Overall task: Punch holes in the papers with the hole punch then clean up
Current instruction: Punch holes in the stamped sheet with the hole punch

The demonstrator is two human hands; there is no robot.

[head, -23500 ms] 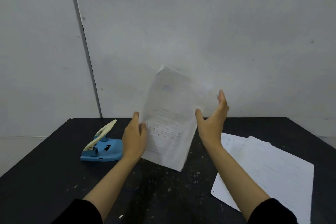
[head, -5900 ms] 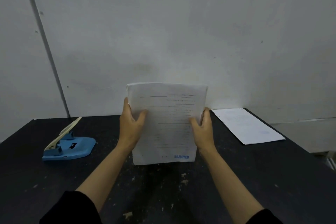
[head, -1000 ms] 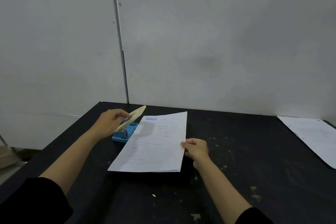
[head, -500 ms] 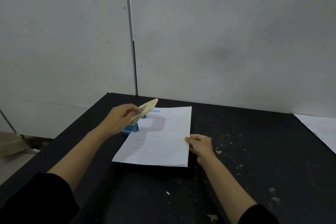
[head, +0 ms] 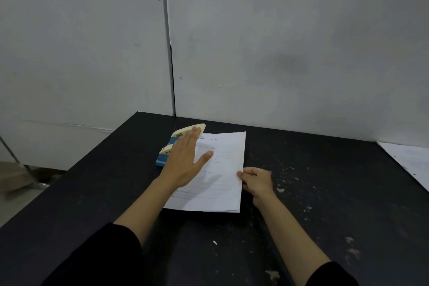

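Observation:
A stack of white printed papers lies flat on the black table, its left edge tucked into the blue hole punch. The punch's cream lever slopes up toward the far side. My left hand lies flat, palm down, over the lever and the papers' left part, fingers stretched and thumb out to the right. My right hand pinches the stack's right edge near its middle and rests on the table.
More white paper lies at the table's far right edge. Pale scuffs and scraps dot the tabletop. A grey wall stands right behind the table. The left table edge drops to the floor.
My left hand went from gripping the lever's side to lying flat on top of it. The lever sits lower than half a second ago. My right hand stays on the papers' edge.

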